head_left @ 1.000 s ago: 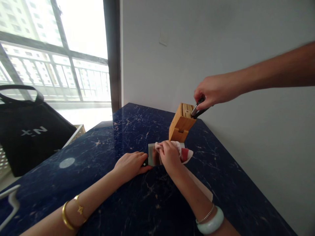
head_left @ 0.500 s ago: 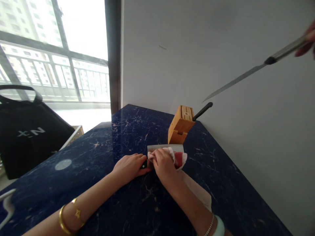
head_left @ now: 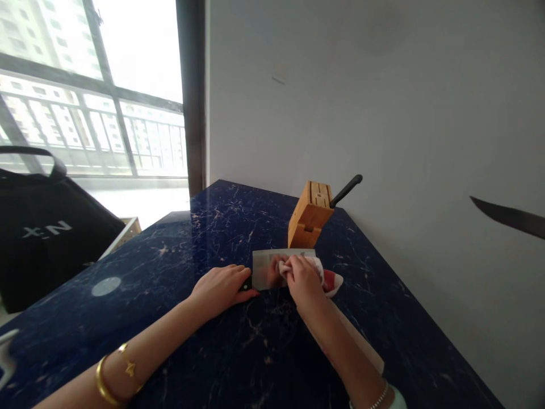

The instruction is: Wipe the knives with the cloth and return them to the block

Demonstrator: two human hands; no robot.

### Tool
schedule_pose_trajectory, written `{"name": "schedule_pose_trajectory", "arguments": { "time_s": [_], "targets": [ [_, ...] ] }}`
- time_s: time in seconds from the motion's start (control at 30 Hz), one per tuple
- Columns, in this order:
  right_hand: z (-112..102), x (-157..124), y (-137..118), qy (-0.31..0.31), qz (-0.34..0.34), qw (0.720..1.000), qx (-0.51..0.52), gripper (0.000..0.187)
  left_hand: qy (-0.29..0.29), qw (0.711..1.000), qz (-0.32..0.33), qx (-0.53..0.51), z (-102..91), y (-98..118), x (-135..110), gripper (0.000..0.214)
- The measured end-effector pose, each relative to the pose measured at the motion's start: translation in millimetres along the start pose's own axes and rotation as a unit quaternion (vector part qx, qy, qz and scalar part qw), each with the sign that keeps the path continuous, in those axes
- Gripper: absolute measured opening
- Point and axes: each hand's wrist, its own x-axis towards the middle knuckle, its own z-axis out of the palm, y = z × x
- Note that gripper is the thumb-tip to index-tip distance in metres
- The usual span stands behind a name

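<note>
A cleaver (head_left: 261, 269) lies on the dark blue marbled tabletop with its broad shiny blade pointing right. My left hand (head_left: 222, 287) is closed round its black handle, most of which is hidden by the fingers. On the right part of the blade, my right hand (head_left: 303, 279) presses a bunched red and white cloth (head_left: 330, 280); one end of it hangs past the blade tip. Just behind the blade stands a wooden knife block (head_left: 310, 215), with one black-handled knife (head_left: 347, 190) in its side slot.
At the right edge a knife blade (head_left: 508, 217) points inward, its holder out of view. A black bag (head_left: 55, 238) stands left of the table (head_left: 221, 221). A pale round spot (head_left: 106, 286) and part of a white object (head_left: 6, 355) show on the left.
My right hand has slid the cloth rightward along the blade, baring more of it near the handle. The other person's knife has swung down and right; their hand has left view.
</note>
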Motion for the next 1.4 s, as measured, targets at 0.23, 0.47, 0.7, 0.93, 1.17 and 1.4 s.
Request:
{"name": "schedule_pose_trajectory", "arguments": {
  "time_s": [0.23, 0.47, 0.7, 0.93, 1.17, 1.4],
  "targets": [
    [0.5, 2.4, 13.0, -0.019, -0.051, 0.999, 0.004, 0.014, -0.007, 1.000, 0.009, -0.002, -2.3, -0.3, 0.1, 0.042],
    [0.6, 6.1, 22.2, 0.011, 0.015, 1.000, -0.025, 0.012, 0.004, 1.000, 0.013, 0.012, 0.5, -0.1, 1.4, 0.042],
    [-0.8, 18.5, 17.3, 0.015, -0.008, 1.000, 0.000, 0.010, 0.003, 1.000, 0.013, 0.012, -1.1, 0.6, 0.2, 0.043],
    [2.5, 24.8, 23.2, 0.033, -0.003, 0.999, 0.012, 0.010, 0.005, 1.000, 0.003, 0.003, -1.5, 1.1, 0.5, 0.044],
    [2.2, 29.2, 44.5, 0.045, 0.030, 0.999, -0.007, 0.009, -0.006, 1.000, -0.012, -0.004, -2.8, 2.2, 0.0, 0.044],
    [-2.7, 23.1, 90.6, 0.037, 0.078, 0.995, -0.048, 0.011, -0.003, 1.000, -0.008, 0.004, -2.1, 1.8, 1.1, 0.044]
  ]
}}
